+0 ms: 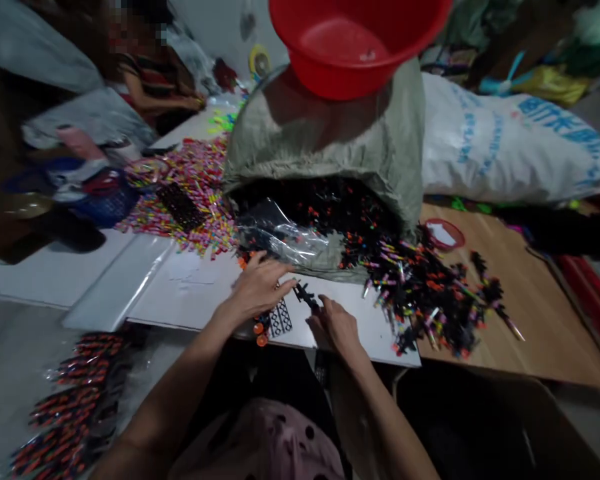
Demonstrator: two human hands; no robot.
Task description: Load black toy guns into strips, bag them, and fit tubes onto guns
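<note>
Black piece (306,294) near front edge of worktop (363,337); lower end meets my right hand (341,325), pinch unclear; left hand (257,287) beside upper end, thumb spread.

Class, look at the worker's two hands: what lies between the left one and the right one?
A small black piece lies between the left hand and the right hand, over the white tabletop; the head view shows it.

Bench under loose heaps
On the white-and-wood bench (555,313), the grey-green sack (325,143), small colourful pieces (195,173) and a clear plastic sleeve (123,280) are spread.
</note>
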